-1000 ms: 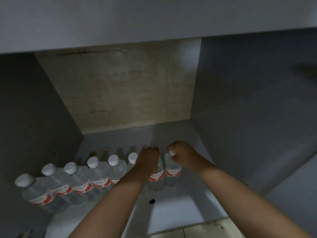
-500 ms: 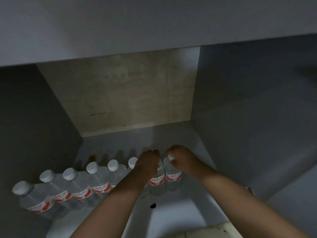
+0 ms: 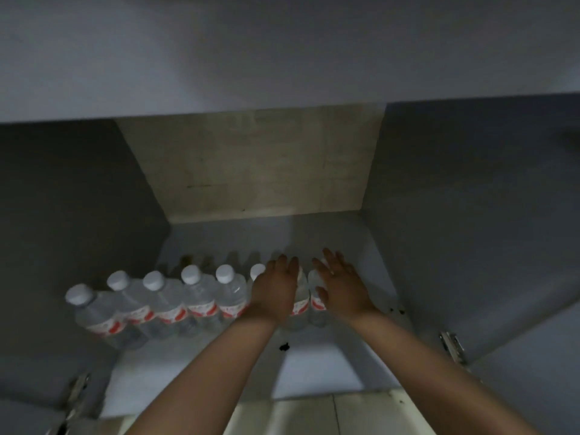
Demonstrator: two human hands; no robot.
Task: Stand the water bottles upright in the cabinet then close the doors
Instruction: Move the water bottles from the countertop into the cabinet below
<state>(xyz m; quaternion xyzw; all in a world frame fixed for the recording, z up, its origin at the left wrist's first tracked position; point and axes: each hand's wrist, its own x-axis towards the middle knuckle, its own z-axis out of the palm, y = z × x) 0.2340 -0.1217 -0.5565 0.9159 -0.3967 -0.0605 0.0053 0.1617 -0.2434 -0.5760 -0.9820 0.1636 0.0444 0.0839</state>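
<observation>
red-and-white bottle labels, print too blurred to read

Water bottles: eight stand in one row on the cabinet floor, six with white caps showing, two partly covered by hands. Hands: two. Door hinges: two, one at each front side.

A beige, stained back panel closed the far side. Grey side walls stood left and right. Pale floor tiles lay near. Lighting was dim. Metal hinges flanked the opening.
</observation>
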